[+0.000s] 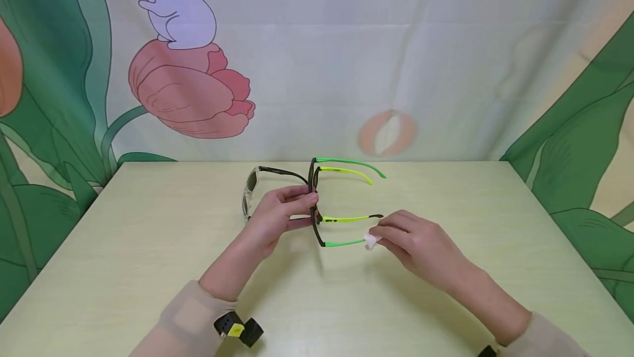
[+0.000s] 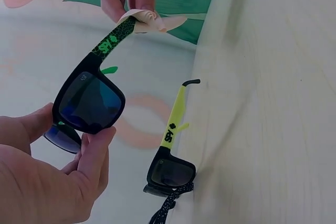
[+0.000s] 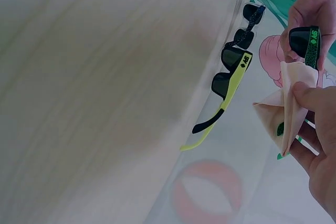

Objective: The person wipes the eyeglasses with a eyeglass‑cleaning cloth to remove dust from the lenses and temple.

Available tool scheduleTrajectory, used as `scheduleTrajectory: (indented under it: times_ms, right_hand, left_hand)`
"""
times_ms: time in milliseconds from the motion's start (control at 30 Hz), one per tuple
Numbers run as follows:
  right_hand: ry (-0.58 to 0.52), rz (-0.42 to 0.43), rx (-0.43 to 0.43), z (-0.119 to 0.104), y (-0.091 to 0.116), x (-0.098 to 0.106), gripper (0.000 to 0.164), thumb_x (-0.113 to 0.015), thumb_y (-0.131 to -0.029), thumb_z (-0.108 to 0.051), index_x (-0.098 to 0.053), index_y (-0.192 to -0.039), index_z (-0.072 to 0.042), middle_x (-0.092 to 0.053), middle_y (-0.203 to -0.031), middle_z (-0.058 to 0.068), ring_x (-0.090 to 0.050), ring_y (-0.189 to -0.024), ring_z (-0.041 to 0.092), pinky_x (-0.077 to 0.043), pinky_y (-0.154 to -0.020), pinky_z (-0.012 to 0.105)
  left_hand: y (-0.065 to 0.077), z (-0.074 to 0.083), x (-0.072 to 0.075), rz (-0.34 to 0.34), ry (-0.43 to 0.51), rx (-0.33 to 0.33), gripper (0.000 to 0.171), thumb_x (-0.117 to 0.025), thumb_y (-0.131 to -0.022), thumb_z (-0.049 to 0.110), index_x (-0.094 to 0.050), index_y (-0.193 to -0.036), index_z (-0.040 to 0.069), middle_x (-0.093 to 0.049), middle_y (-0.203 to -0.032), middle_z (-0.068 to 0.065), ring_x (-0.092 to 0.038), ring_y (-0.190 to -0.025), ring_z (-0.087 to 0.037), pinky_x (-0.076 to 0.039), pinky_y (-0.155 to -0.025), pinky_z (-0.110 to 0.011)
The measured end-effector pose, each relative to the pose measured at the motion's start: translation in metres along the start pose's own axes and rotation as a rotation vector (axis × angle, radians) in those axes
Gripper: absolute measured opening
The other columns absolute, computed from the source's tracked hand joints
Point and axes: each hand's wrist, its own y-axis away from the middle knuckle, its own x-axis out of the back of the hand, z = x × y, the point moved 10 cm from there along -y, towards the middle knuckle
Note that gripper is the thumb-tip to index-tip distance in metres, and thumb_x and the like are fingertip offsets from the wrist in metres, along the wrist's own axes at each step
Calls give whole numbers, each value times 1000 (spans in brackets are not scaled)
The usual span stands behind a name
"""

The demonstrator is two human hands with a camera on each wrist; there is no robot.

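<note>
My left hand (image 1: pixel 277 211) holds a pair of black sunglasses (image 2: pixel 92 102) by the front frame, around the bridge and lenses. Their temples are green inside and patterned black and green outside, both unfolded and extending right in the head view. My right hand (image 1: pixel 421 241) pinches a pale cloth (image 3: pixel 296 85) folded around the end of the nearer temple, whose tip is partly covered. Below the held pair, black sunglasses with yellow temples (image 2: pixel 173 171) stand on the table, temples unfolded.
Behind my left hand, a third pair of sunglasses with a clear front frame (image 1: pixel 246 195) and dark temples sits on the light wooden table (image 1: pixel 148 247). A printed curtain (image 1: pixel 307 71) hangs along the table's far edge.
</note>
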Motion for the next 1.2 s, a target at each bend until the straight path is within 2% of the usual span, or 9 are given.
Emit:
scheduleTrajectory:
  times_ms: [167, 333, 600, 900, 1200]
  right_hand:
    - [7, 5, 16, -5, -2, -3, 28, -78, -76, 1, -72, -103, -8, -66, -98, -1, -63, -91, 14, -54, -77, 27]
    - [19, 7, 19, -11, -7, -7, 26, -78, -77, -1, -72, -102, -8, -67, -97, -1, -63, -89, 14, -54, -75, 28]
    - [26, 0, 19, -21, -14, -12, 24, -77, -79, -3, -73, -101, -10, -67, -96, -4, -64, -86, 12, -54, -71, 27]
    - [15, 0, 28, -30, -21, -16, 22, -78, -79, -5, -73, -100, -10, -66, -94, -5, -63, -85, 12, -54, -72, 26]
    - [21, -6, 24, -39, -30, -18, 20, -79, -79, -13, -72, -98, -11, -66, -93, -5, -64, -85, 12, -53, -74, 25]
  left_hand:
    - [0, -1, 1, 14, 2, 15, 50, -68, -91, 14, -47, -132, -8, -59, -116, -17, -61, -96, -27, -49, -91, -48]
    - [-1, -4, 0, 34, 2, 38, 50, -67, -92, 15, -47, -131, -7, -59, -117, -17, -60, -96, -24, -52, -88, -43]
    - [0, -4, -4, 55, -22, 36, 49, -67, -92, 16, -48, -131, -6, -61, -118, -17, -61, -94, -22, -54, -84, -39]
    - [1, -7, -10, 62, -15, 32, 50, -68, -91, 16, -49, -130, -8, -62, -117, -17, -60, -100, -20, -54, -83, -40]
    - [-1, -11, -15, 77, 11, 32, 44, -68, -91, 15, -52, -126, -6, -62, -112, -15, -60, -94, -22, -54, -83, -40]
